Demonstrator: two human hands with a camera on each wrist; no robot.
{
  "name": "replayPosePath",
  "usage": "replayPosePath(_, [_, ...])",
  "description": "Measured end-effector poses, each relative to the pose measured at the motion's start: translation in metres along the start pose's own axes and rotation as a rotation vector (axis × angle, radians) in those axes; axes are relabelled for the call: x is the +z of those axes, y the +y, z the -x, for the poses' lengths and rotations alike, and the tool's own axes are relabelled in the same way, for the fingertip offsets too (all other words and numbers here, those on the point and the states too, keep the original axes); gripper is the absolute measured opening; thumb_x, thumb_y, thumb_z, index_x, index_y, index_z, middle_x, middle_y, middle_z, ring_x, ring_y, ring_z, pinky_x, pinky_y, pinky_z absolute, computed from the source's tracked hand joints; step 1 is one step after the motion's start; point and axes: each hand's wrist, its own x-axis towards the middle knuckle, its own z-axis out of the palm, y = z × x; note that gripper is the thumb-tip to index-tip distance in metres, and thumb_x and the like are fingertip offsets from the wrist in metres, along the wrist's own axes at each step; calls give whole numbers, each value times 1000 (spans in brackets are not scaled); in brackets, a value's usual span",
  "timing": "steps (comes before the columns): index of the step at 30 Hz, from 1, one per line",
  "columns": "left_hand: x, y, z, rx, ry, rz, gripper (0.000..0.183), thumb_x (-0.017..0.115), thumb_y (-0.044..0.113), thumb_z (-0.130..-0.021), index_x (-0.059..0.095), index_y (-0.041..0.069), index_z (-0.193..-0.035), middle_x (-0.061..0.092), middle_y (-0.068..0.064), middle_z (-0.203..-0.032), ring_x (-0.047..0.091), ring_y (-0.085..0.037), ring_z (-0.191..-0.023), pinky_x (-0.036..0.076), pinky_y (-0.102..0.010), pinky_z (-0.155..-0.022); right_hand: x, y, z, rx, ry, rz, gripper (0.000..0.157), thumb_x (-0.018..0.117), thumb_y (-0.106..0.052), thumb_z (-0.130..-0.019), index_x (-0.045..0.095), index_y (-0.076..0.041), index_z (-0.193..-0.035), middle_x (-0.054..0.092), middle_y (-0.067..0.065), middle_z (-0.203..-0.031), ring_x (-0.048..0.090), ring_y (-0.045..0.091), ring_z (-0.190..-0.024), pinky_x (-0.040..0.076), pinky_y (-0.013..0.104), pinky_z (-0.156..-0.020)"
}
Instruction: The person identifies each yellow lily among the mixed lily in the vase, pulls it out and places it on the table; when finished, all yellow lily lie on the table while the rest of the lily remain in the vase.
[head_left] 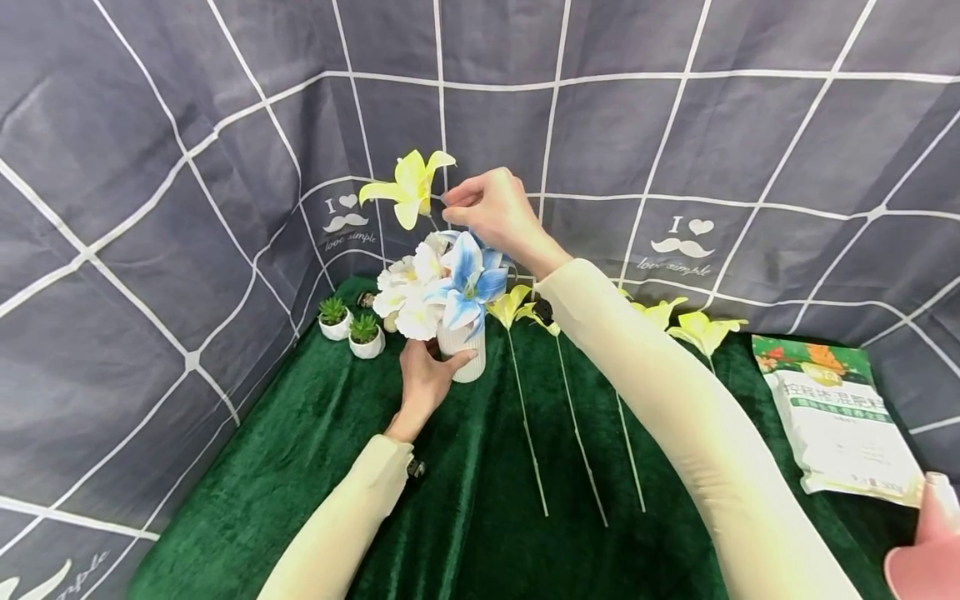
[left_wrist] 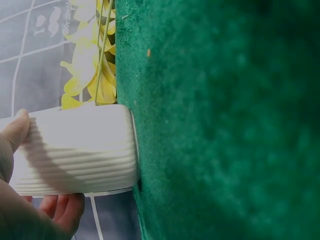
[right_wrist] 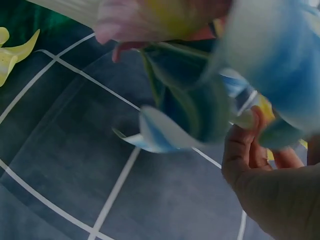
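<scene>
My left hand point(head_left: 426, 377) grips a white ribbed vase point(head_left: 470, 365) low on its side. In the left wrist view, thumb and fingers are around the vase point(left_wrist: 82, 155), whose base is at the green cloth. White flowers point(head_left: 408, 292) and a blue-and-white lily point(head_left: 467, 285) fill its top. A yellow lily point(head_left: 408, 187) stands above them, its stem running down into the bunch. My right hand point(head_left: 495, 212) is just right of that yellow bloom, fingers bent, with a small gap at the tips. Blue petals point(right_wrist: 280, 65) partly cover this hand in the right wrist view.
Several yellow lilies point(head_left: 510, 307) lie on the green cloth point(head_left: 480, 533) right of the vase. Two small potted succulents point(head_left: 365, 333) stand to its left. A white-and-green bag point(head_left: 843, 425) and a pink object point(head_left: 930, 550) are at the right. Grey gridded fabric point(head_left: 600, 142) hangs behind.
</scene>
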Motion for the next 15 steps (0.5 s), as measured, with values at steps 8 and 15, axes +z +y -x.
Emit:
replayPosePath(8, [2, -2, -2, 15, -3, -4, 70, 91, 29, -75, 54, 9, -132, 63, -15, -123, 69, -32, -110, 59, -47, -92, 16, 6, -16, -1, -64, -3, 16, 78, -20, -88, 80, -13, -101, 79, 3, -100, 71, 12, -92, 55, 25, -83])
replayPosePath(15, [1, -2, 0, 12, 0, -5, 72, 91, 29, -75, 53, 9, -132, 63, -16, -123, 69, -32, -110, 59, -47, -92, 22, 12, -19, 0, -93, 8, 17, 79, -21, -88, 81, -12, -102, 79, 5, -104, 71, 14, -95, 57, 27, -83])
